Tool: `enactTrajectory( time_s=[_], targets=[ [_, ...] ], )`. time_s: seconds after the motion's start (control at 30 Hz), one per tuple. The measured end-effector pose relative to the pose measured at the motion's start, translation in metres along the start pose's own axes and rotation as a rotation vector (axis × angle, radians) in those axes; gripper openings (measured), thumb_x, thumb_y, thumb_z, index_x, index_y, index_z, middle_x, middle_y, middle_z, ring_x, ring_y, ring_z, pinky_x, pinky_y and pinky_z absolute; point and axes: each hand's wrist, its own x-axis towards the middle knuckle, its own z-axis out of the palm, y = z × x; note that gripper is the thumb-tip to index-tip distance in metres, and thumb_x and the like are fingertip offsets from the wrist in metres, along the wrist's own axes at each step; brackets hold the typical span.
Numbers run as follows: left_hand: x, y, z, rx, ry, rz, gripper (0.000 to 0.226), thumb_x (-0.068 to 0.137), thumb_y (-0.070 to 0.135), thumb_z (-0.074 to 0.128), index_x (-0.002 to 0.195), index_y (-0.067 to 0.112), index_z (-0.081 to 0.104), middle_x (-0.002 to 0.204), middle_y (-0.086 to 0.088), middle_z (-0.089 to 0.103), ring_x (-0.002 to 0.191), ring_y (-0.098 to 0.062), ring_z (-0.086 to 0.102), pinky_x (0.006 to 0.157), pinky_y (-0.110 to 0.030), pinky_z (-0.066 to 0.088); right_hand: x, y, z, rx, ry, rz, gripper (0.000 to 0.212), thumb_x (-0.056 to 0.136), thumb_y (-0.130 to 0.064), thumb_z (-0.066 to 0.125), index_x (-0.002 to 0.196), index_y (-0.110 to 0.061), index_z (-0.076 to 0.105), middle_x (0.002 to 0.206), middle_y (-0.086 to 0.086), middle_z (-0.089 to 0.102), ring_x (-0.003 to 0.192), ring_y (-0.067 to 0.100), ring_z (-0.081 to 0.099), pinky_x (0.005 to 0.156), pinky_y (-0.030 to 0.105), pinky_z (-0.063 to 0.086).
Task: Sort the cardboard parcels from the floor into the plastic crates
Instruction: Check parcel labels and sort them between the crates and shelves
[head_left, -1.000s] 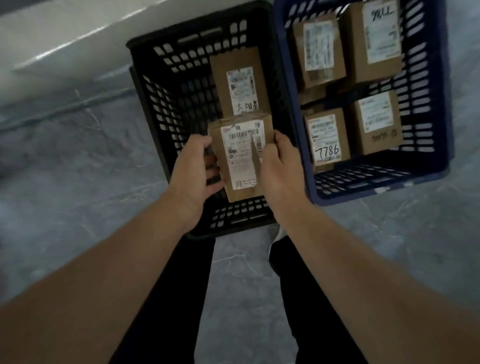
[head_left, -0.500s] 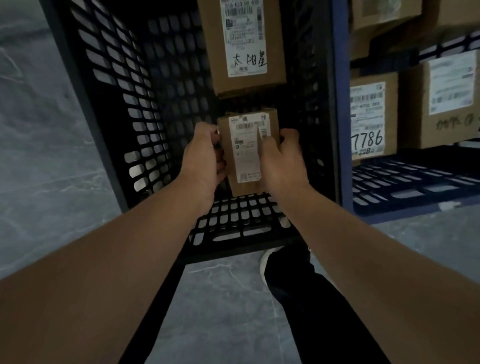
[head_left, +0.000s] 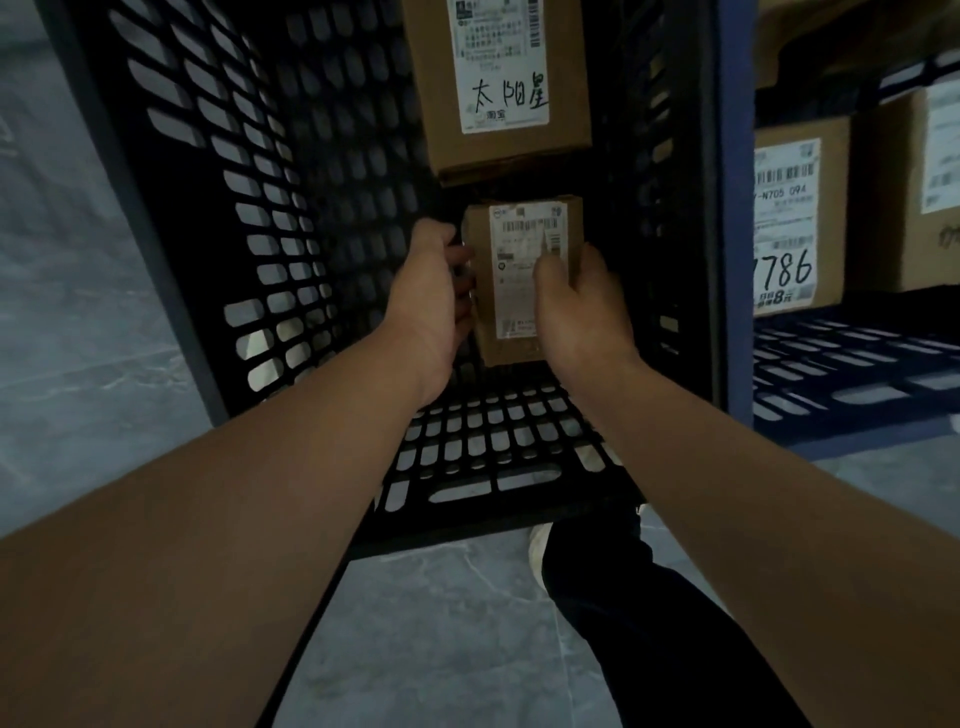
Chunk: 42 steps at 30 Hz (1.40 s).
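Note:
A small cardboard parcel (head_left: 511, 280) with a white shipping label sits low inside the black plastic crate (head_left: 218, 208). My left hand (head_left: 426, 306) grips its left side and my right hand (head_left: 576, 306) grips its right side, thumb lying on the label. Just beyond it in the same crate lies a larger parcel (head_left: 498, 83) with handwritten characters on its label. To the right stands the blue crate (head_left: 735, 260), holding several parcels, one marked 7786 (head_left: 795, 218).
Grey marbled floor (head_left: 93, 322) surrounds the crates. My dark trouser leg (head_left: 639, 623) and a white shoe (head_left: 537, 545) are just in front of the black crate's near wall.
Both hands have lowered the small parcel deeper into the black crate, and my head has come closer, so the crates fill more of the view.

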Motion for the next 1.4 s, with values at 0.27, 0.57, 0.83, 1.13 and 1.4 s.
enactTrajectory(
  time_s=[0.27, 0.57, 0.83, 1.13, 1.4],
  targets=[
    [-0.08, 0.031, -0.006, 0.087, -0.012, 0.066, 0.037, 0.105, 0.042, 0.039, 0.086, 0.025, 0.067, 0.082, 0.003, 0.066, 0.07, -0.009, 0.059, 0.037, -0.009, 0.041, -0.061, -0.037, -0.01, 0.125, -0.014, -0.085, 0.1, 0.068, -0.079, 0.031, 0.15, -0.026, 0.054, 0.137, 0.009, 0.063, 0.119, 0.03, 0.066, 0.103, 0.053, 0.059],
    [-0.221, 0.076, -0.008, 0.218, -0.106, 0.329, 0.034, 0.109, 0.035, 0.033, 0.09, 0.034, 0.062, 0.054, 0.023, 0.067, 0.049, 0.017, 0.058, 0.042, -0.002, 0.04, -0.183, -0.129, -0.082, 0.072, -0.176, -0.275, 0.076, 0.096, -0.062, 0.038, 0.167, -0.034, 0.039, 0.165, -0.002, 0.046, 0.145, 0.016, 0.049, 0.119, 0.04, 0.042],
    [-0.37, 0.118, -0.012, 0.217, -0.002, 0.477, 0.035, 0.109, 0.034, 0.033, 0.086, 0.03, 0.059, 0.049, 0.021, 0.064, 0.043, 0.017, 0.055, 0.037, -0.003, 0.036, -0.312, -0.183, -0.149, 0.177, -0.181, -0.376, 0.073, 0.095, -0.062, 0.039, 0.162, -0.033, 0.049, 0.134, -0.002, 0.072, 0.123, 0.016, 0.068, 0.115, 0.049, 0.051],
    [-0.578, 0.156, -0.055, 0.196, -0.093, 0.729, 0.04, 0.108, 0.038, 0.03, 0.092, 0.027, 0.066, 0.063, 0.02, 0.071, 0.061, 0.01, 0.066, 0.048, -0.005, 0.044, -0.519, -0.255, -0.19, 0.327, -0.178, -0.571, 0.095, 0.084, -0.081, 0.039, 0.161, -0.027, 0.048, 0.165, 0.003, 0.052, 0.153, 0.025, 0.049, 0.127, 0.057, 0.038],
    [-0.761, 0.175, -0.12, 0.039, -0.068, 0.874, 0.059, 0.094, 0.06, 0.036, 0.142, 0.034, 0.057, 0.147, 0.0, 0.052, 0.143, -0.025, 0.038, 0.121, -0.045, 0.026, -0.721, -0.309, -0.239, 0.404, -0.065, -0.765, 0.058, 0.111, -0.055, 0.04, 0.165, -0.032, 0.044, 0.167, -0.009, 0.046, 0.153, 0.012, 0.043, 0.13, 0.049, 0.034]
  ],
)
